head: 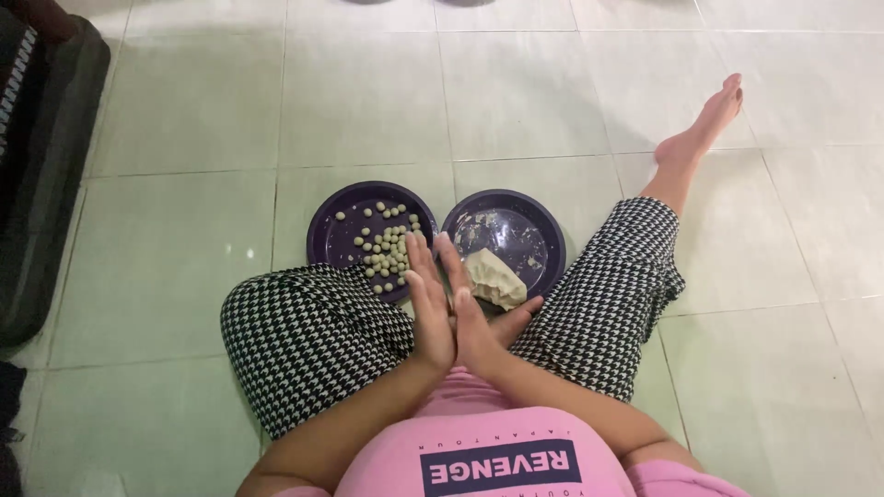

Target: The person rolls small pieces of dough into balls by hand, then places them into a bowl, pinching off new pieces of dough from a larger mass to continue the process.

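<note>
Left hand (430, 304) and right hand (479, 322) pressed palm to palm, fingers straight, pointing far; anything between palms hidden. Held just near of two purple plates: left plate (324, 235) with small dough balls (387, 250), right plate (543, 235) with dough lump (494, 279). Open green tile floor (368, 101) beyond.

Pale dough lump (494, 279) lies crumpled in right purple plate (543, 230).

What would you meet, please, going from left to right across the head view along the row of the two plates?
Dark furniture edge → purple plate of small dough balls → purple plate with the dough lump → outstretched foot.
</note>
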